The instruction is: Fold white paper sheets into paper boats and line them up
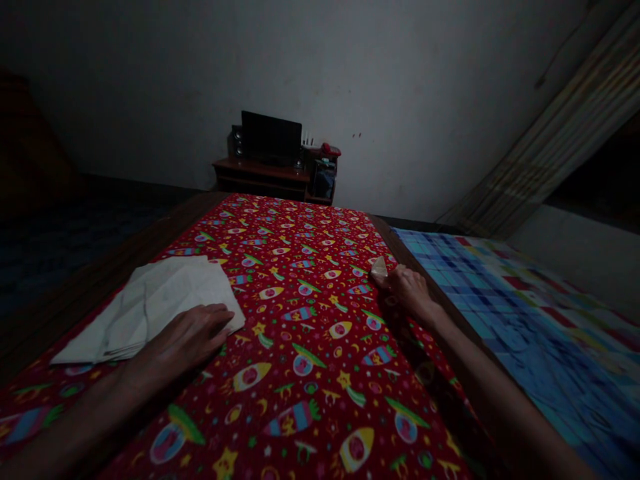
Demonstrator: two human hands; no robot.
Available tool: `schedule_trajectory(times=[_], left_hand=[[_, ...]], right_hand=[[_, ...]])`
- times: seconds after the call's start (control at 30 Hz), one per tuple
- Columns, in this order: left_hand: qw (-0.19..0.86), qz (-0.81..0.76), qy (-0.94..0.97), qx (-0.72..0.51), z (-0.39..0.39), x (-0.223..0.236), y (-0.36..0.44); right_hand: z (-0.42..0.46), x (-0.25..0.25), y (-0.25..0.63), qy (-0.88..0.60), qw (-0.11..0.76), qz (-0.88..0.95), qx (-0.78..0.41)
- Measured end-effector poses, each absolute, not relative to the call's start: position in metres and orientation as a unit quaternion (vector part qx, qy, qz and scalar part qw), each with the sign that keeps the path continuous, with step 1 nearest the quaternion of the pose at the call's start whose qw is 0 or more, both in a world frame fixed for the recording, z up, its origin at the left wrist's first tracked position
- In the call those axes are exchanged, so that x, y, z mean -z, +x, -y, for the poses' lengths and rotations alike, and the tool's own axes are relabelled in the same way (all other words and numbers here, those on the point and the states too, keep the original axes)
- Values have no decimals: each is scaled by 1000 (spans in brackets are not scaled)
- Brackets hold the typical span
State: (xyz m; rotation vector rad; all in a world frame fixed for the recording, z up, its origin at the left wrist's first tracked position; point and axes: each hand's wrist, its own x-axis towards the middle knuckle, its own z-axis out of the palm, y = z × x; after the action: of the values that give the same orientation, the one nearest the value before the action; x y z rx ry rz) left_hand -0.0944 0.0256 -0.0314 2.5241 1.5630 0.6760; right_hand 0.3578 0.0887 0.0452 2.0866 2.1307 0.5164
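Note:
My left hand [197,328] lies over the lower right corner of a loose stack of white paper sheets [175,283]. Its fingers are slightly bent and the thumb is apart from them, with nothing visibly gripped. Further off, near the right edge of the red patterned cloth [300,333], my right hand [407,285] is closed on a small folded paper piece [379,268] with a pointed top. The fingertips on that piece are partly hidden and dim.
Dark wooden edges run along both sides of the cloth. A desk [260,172] by the wall bears a monitor [271,137], speakers and a red telephone [330,150]. To the right lies a blue plaid cover [450,287], with a curtain [530,153] beyond it.

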Motion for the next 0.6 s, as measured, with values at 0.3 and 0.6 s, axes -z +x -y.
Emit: schedule_trajectory(times=[0.3,0.6], left_hand=[[47,-509,833,-212,-26,35,-95],[4,-484,847,-221,-27,40,-99]], right_hand=[[-91,-40,359,681,72,-709,-172],[-85,-34,376,644,58,-745,-165]])
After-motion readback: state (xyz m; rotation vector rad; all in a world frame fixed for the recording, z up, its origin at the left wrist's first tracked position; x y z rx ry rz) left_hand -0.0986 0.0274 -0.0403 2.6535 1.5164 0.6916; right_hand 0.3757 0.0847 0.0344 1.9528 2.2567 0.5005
